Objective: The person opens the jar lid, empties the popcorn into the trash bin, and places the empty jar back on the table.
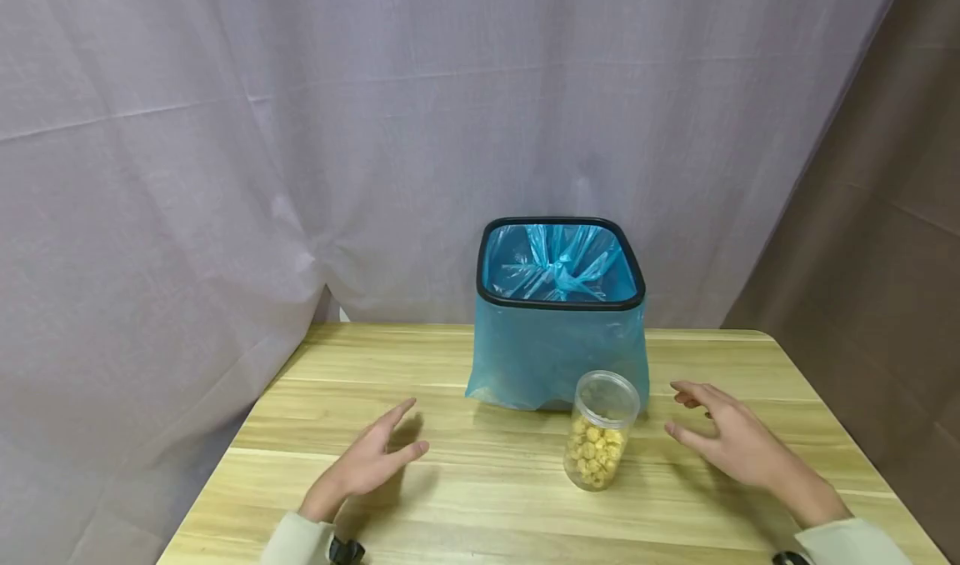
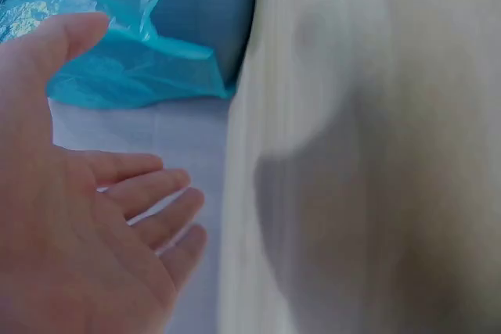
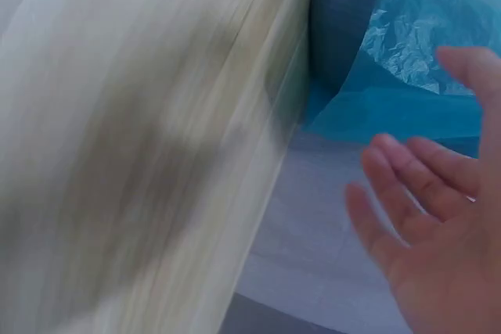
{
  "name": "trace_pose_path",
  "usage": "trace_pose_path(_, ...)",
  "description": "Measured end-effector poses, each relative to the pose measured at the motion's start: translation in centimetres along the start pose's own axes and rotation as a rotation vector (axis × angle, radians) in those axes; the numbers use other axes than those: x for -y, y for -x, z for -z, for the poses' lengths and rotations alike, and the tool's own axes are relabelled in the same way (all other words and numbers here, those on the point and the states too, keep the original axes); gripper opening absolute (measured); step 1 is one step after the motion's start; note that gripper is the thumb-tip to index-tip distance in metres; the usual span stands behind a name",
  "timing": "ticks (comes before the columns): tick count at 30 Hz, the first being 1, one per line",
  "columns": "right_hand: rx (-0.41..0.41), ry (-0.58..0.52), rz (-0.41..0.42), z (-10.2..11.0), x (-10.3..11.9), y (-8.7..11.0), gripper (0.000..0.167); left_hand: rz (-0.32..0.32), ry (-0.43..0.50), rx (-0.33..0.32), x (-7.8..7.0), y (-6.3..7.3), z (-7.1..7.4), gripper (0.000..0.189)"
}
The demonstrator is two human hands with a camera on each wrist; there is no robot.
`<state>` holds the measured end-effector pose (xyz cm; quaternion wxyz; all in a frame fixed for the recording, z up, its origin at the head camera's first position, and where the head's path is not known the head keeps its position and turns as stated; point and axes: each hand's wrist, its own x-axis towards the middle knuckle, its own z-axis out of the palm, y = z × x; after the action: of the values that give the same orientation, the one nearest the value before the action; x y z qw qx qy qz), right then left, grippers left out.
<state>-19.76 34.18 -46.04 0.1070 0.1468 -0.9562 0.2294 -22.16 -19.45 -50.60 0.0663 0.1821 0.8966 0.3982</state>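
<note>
On the wooden table stands a clear plastic jar (image 1: 598, 440), its lower part filled with yellow popcorn-like puffs (image 1: 594, 455). Behind it is a trash bin (image 1: 558, 357) with a black rim, lined with a blue plastic bag (image 2: 133, 68) that hangs over its sides. My left hand (image 1: 367, 461) hovers over the table, left of the jar, with thumb and fingers spread and nothing held. To the right of the jar, my right hand (image 1: 738, 444) is raised, its fingers loosely bent and holding nothing. Neither hand touches the jar or the bin.
The wooden table (image 1: 465, 523) ends at a back edge just behind the bin. A grey curtain (image 1: 375, 132) hangs along the back and left, and a brown curtain (image 1: 877, 257) closes off the right.
</note>
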Motion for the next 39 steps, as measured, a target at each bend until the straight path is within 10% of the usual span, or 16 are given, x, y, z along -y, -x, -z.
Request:
trace_pose_path(19, -0.082, -0.461, 0.211, -1.7, 2.3, 0.7, 0.070, -0.233, 0.285, 0.166, -3.1, -0.7, -6.1, 0.083)
trace_pose_path(39, -0.011, -0.376, 0.268, -0.4, 6.0, -2.8, 0.083, -0.304, 0.349, 0.157, -11.6, -7.1, -12.4, 0.091)
